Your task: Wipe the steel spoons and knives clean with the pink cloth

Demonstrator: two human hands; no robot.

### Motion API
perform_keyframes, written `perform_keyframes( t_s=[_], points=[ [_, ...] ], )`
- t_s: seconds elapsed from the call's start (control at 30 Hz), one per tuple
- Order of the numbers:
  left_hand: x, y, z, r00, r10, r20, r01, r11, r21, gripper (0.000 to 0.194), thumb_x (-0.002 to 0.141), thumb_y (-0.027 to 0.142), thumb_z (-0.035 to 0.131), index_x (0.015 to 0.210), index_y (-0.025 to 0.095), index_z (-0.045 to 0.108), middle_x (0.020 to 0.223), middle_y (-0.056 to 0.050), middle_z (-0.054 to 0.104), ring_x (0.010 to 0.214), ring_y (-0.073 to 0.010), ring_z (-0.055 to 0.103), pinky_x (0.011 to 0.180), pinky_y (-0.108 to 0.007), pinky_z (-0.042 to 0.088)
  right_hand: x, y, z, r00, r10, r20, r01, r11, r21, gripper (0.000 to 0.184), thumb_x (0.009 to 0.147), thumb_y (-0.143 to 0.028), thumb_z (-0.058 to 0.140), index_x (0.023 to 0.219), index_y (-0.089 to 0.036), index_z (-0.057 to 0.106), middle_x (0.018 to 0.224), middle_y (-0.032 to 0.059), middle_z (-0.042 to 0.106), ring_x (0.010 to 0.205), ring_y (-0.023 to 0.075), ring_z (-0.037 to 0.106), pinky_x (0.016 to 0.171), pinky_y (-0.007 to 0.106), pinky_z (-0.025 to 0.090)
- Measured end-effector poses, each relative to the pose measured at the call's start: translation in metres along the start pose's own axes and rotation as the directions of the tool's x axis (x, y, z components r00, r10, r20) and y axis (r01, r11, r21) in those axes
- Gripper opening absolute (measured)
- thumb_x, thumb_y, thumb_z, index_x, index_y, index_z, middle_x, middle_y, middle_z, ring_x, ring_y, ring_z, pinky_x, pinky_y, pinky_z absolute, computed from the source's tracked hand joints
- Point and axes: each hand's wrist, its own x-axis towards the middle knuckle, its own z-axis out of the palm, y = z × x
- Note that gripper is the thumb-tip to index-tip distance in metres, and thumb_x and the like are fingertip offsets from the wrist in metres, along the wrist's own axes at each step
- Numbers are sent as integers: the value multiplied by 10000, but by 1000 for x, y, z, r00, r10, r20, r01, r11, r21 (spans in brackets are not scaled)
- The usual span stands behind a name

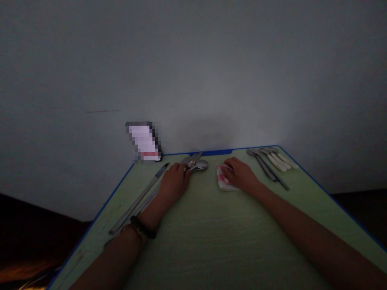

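Observation:
My left hand (173, 182) lies knuckles up on the green table (211, 233), its fingers curled over the handles of some metal spoons (198, 164) whose bowls stick out to the right. My right hand (242, 174) rests on a white cloth with red marks (223, 180), fingers bent and pressing it to the table. A dark bead bracelet (143, 227) circles my left wrist.
Long metal utensils (137, 200) lie along the table's left edge. Several spoons with white and metal handles (272, 161) lie at the far right corner. A blurred-out card (143, 141) leans against the grey wall behind the table. The table has a blue rim (211, 152).

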Motion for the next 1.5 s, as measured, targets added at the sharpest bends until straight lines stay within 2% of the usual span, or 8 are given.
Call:
perform_keyframes(
  t_s=[0.23,0.43,0.57,0.8,0.93,1.1,1.33,1.5],
  points=[
    [1,4,-9,991,-75,109,80,996,-47,343,950,376,316,1034,156,566,1007,-106,652,921,-236,620,776,-329,457,0,-1,-1,1000,-1,1,1,1000,-3,261,903,-367,420,989,-175,575,954,88,605,863,173,558,753,279,392],
    [2,0,-5,977,-189,101,193,980,-37,381,962,390,238,1046,172,540,921,-94,685,814,-231,652,663,-308,453,-1,-1,-1,1000,11,7,-10,1000,-6,283,908,-380,408,998,-171,576,964,88,607,869,177,565,749,278,393],
    [1,-1,-4,985,-162,67,165,985,-55,460,928,519,286,1110,166,520,957,-102,685,841,-248,651,670,-312,462,-1,-1,-1,1000,6,0,-6,1000,4,287,908,-383,408,996,-169,577,963,89,607,873,175,567,758,277,395],
    [-1,0,-4,994,-95,53,98,994,-48,363,939,385,318,1129,169,540,1081,-100,653,964,-245,623,765,-320,470,-1,0,0,1000,-5,1,5,1000,3,275,905,-375,414,992,-171,577,964,89,607,867,172,565,760,277,397],
    [0,0,-4,989,-131,68,135,990,-52,363,949,368,292,1128,166,535,1066,-108,658,947,-254,628,757,-337,474,-1,-1,-1,1000,9,4,-9,1000,-5,282,906,-379,410,995,-171,578,975,96,605,870,176,566,754,280,400],
    [1,-3,-3,984,-173,49,176,981,-84,348,956,280,265,1205,161,476,1183,-118,594,1017,-238,600,782,-325,471,-1,-1,-1,1000,-3,-1,3,1000,-4,272,906,-372,412,994,-173,574,965,92,607,871,177,564,757,281,397],
    [1,-5,-1,990,-135,26,137,987,-88,351,951,283,285,1191,178,519,1141,-99,576,997,-218,586,810,-317,471,0,-1,-1,1000,7,2,-7,1000,1,279,908,-376,408,1003,-173,575,973,88,607,877,173,564,753,277,395],
    [2,-5,-3,996,-92,0,92,990,-103,313,933,251,328,1130,185,563,1104,-86,604,1051,-214,551,919,-328,426,0,0,-1,1000,7,10,-7,1000,-4,272,905,-378,418,1006,-179,575,976,90,607,878,172,564,752,276,398]
  ],
)
